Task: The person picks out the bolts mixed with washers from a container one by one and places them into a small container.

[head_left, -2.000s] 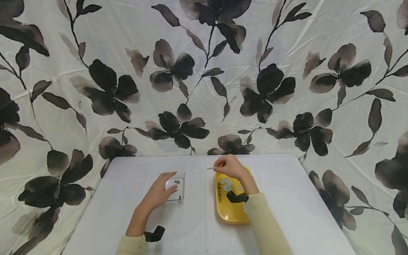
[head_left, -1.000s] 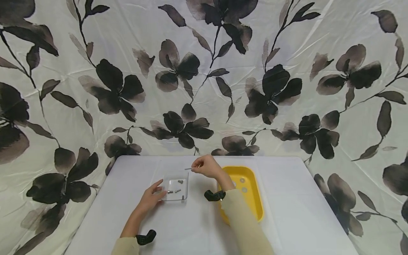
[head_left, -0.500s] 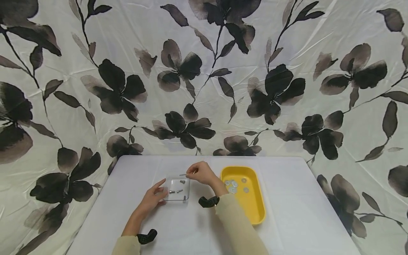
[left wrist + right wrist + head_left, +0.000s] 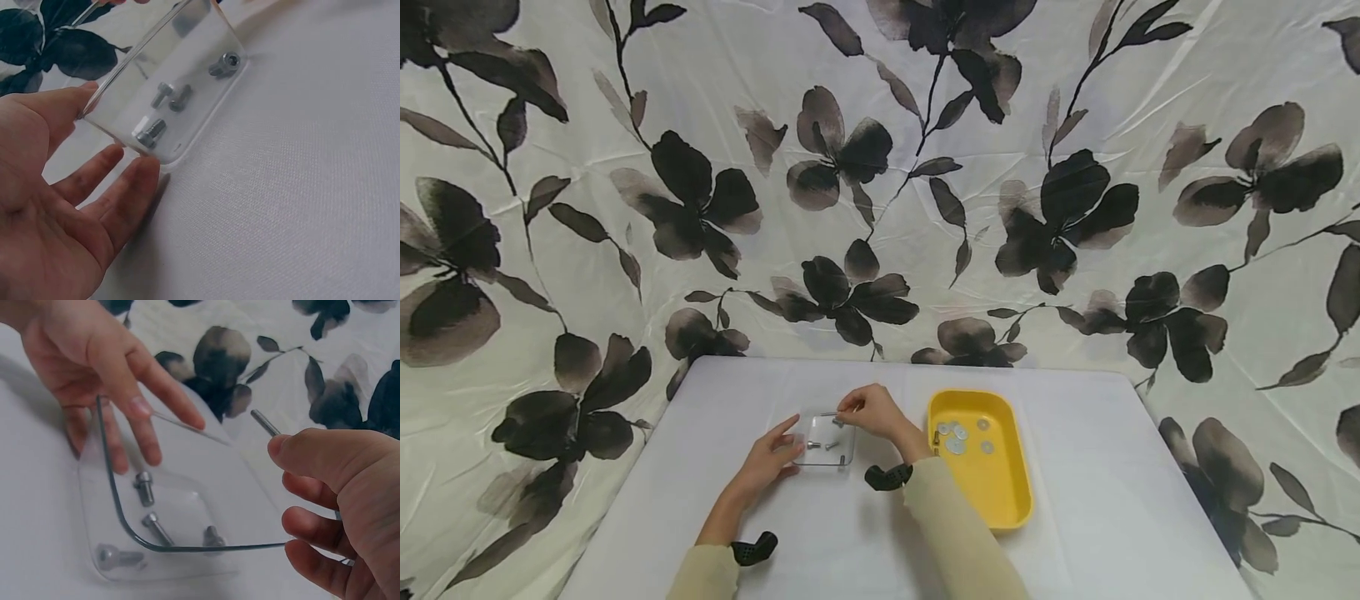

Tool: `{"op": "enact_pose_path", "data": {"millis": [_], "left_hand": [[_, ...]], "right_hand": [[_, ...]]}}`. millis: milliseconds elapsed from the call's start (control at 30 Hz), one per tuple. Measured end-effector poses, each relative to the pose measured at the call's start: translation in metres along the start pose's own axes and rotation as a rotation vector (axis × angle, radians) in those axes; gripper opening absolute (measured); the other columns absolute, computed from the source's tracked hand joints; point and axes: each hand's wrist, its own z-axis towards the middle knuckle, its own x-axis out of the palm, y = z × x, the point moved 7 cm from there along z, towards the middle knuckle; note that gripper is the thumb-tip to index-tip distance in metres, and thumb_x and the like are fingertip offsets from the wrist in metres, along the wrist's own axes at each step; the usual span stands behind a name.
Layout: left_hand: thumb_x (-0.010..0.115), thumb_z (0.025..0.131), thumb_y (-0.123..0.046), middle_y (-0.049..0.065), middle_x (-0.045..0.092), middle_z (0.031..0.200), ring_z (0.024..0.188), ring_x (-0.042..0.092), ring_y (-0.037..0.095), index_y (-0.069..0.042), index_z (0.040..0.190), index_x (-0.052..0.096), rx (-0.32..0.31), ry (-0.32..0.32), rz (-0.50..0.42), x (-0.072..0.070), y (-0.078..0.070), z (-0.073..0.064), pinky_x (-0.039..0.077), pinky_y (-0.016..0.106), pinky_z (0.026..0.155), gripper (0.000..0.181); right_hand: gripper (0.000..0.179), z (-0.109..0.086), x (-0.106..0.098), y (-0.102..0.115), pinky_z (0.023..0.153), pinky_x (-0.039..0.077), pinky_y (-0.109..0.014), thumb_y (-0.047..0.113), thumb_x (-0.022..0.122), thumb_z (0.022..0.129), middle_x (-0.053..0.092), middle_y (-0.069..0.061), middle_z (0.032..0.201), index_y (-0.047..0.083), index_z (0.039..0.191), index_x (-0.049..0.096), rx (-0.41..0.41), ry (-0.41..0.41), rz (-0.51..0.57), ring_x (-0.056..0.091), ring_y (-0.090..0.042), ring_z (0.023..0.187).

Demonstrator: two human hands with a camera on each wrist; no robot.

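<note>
A clear plastic box (image 4: 824, 463) stands on the table and contains several socket-head screws (image 4: 226, 64). My left hand (image 4: 767, 458) holds its left side, the thumb at the rim and other fingers against the wall. At the box's far right corner, my right hand (image 4: 872, 411) pinches a thin metal rod (image 4: 265, 422) between thumb and forefinger. One end of the rod sticks out over the box; the rest is hidden in the hand. The right hand's other fingers (image 4: 312, 529) are bent near the box rim.
A yellow tray (image 4: 1000, 500) stands right of the box. Several washers (image 4: 955, 446) and a small dark metal piece (image 4: 936, 438) lie in it. White cloth covers the table (image 4: 1112, 483). A flower-patterned sheet (image 4: 970, 250) hangs behind.
My right hand has carried the rod leftward from above the yellow tray to the clear box and lowered it slightly. The left hand has shifted to the box's left side.
</note>
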Motion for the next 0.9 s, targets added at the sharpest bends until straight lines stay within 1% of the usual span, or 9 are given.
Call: {"op": "enact_pose_path", "data": {"millis": [67, 167, 233, 433, 600, 700, 733, 833, 900], "left_hand": [[0.065, 0.095, -0.015, 0.026, 0.045, 0.136, 0.103, 0.059, 0.03, -0.017, 0.151, 0.037, 0.002, -0.003, -0.005, 0.003, -0.001, 0.0, 0.057, 0.037, 0.08, 0.063], [0.064, 0.095, -0.013, 0.023, 0.048, 0.134, 0.103, 0.06, 0.029, -0.019, 0.15, 0.038, -0.012, -0.017, -0.016, 0.004, 0.0, 0.0, 0.057, 0.036, 0.08, 0.062], [0.064, 0.095, -0.014, 0.023, 0.048, 0.133, 0.102, 0.06, 0.028, -0.019, 0.15, 0.038, -0.005, -0.023, -0.008, 0.005, 0.0, -0.001, 0.057, 0.036, 0.08, 0.061], [0.065, 0.095, -0.015, 0.021, 0.05, 0.133, 0.101, 0.061, 0.027, -0.02, 0.15, 0.038, -0.002, -0.029, 0.002, 0.002, -0.001, 0.001, 0.057, 0.035, 0.08, 0.062], [0.064, 0.095, -0.014, 0.023, 0.049, 0.132, 0.105, 0.059, 0.031, -0.016, 0.15, 0.037, 0.019, -0.031, 0.008, 0.002, -0.008, 0.004, 0.057, 0.036, 0.081, 0.062], [0.063, 0.095, -0.017, 0.024, 0.049, 0.134, 0.108, 0.057, 0.033, -0.014, 0.15, 0.037, 0.022, -0.056, 0.081, 0.001, -0.014, 0.003, 0.056, 0.038, 0.081, 0.061], [0.063, 0.096, -0.017, 0.023, 0.048, 0.136, 0.11, 0.056, 0.035, -0.014, 0.15, 0.036, 0.024, -0.065, 0.126, 0.001, -0.016, 0.002, 0.056, 0.039, 0.082, 0.061], [0.061, 0.096, -0.019, 0.023, 0.047, 0.139, 0.117, 0.053, 0.04, -0.011, 0.149, 0.038, 0.077, -0.112, 0.288, 0.001, -0.03, -0.004, 0.052, 0.047, 0.088, 0.058], [0.061, 0.095, -0.017, 0.024, 0.046, 0.14, 0.121, 0.05, 0.044, -0.009, 0.147, 0.041, 0.129, -0.142, 0.364, 0.003, -0.043, -0.008, 0.049, 0.053, 0.093, 0.056]], "right_hand": [[0.011, 0.0, 0.001, -0.005, 0.055, 0.045, -0.021, 0.016, 0.079, 0.082, 0.065, 0.006, 0.074, 0.008, 0.09, 0.076, 0.021, 0.004, 0.015, 0.052, -0.01, 0.066], [0.02, 0.0, 0.005, -0.015, 0.057, 0.046, -0.021, 0.017, 0.08, 0.081, 0.063, 0.006, 0.075, 0.006, 0.097, 0.075, 0.057, 0.007, 0.031, 0.052, -0.009, 0.068], [0.025, 0.0, 0.007, -0.019, 0.057, 0.046, -0.021, 0.017, 0.081, 0.081, 0.062, 0.005, 0.074, 0.003, 0.1, 0.074, 0.068, 0.003, 0.04, 0.052, -0.009, 0.068], [0.024, 0.0, 0.005, -0.021, 0.057, 0.046, -0.021, 0.018, 0.08, 0.082, 0.062, 0.005, 0.075, 0.003, 0.1, 0.075, 0.069, 0.001, 0.036, 0.053, -0.01, 0.068], [0.023, -0.003, -0.007, -0.022, 0.059, 0.047, -0.023, 0.018, 0.079, 0.083, 0.064, 0.003, 0.078, 0.004, 0.1, 0.074, 0.063, -0.027, 0.072, 0.054, -0.013, 0.071], [0.021, -0.007, -0.015, -0.025, 0.059, 0.047, -0.023, 0.019, 0.078, 0.084, 0.064, 0.004, 0.079, 0.006, 0.1, 0.075, 0.073, -0.039, 0.088, 0.054, -0.013, 0.072], [0.022, -0.008, -0.017, -0.026, 0.059, 0.048, -0.023, 0.019, 0.078, 0.084, 0.064, 0.004, 0.079, 0.005, 0.1, 0.074, 0.077, -0.041, 0.093, 0.054, -0.013, 0.072], [0.02, -0.012, -0.026, -0.027, 0.059, 0.05, -0.024, 0.02, 0.077, 0.086, 0.065, 0.003, 0.081, 0.007, 0.1, 0.074, 0.083, -0.049, 0.11, 0.056, -0.013, 0.071], [0.02, -0.014, -0.034, -0.026, 0.059, 0.052, -0.024, 0.02, 0.076, 0.086, 0.066, 0.002, 0.081, 0.007, 0.101, 0.074, 0.082, -0.061, 0.126, 0.057, -0.014, 0.07]]}}
